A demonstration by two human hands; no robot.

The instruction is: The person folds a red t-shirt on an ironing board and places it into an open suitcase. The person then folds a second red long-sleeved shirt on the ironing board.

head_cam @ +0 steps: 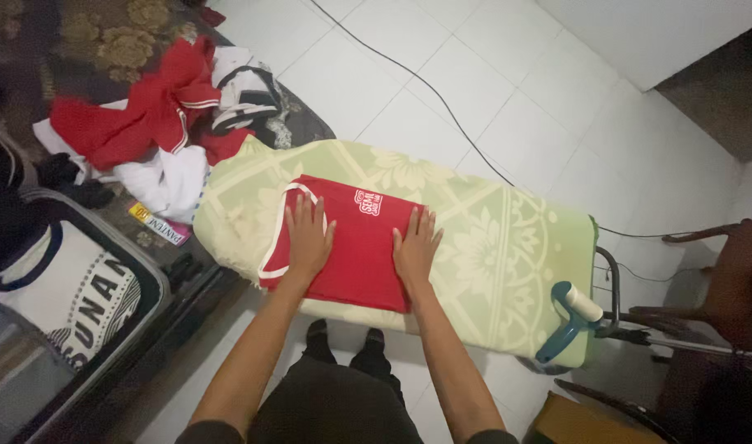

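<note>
A folded red shirt (355, 238) with white trim and a white chest print lies on an ironing board with a pale green floral cover (491, 247). My left hand (307, 238) rests flat on the shirt's left side near the white-edged opening, fingers spread. On the shirt's right edge lies my right hand (414, 247), also flat with the palm down. Neither hand grips anything.
An iron with a blue and white handle (567, 321) sits at the board's right end, its cord (442, 103) trailing over the white tiled floor. A heap of red and white clothes (158, 123) lies at the left. An open suitcase (71, 304) holds folded garments. A wooden chair (721, 288) stands at the right.
</note>
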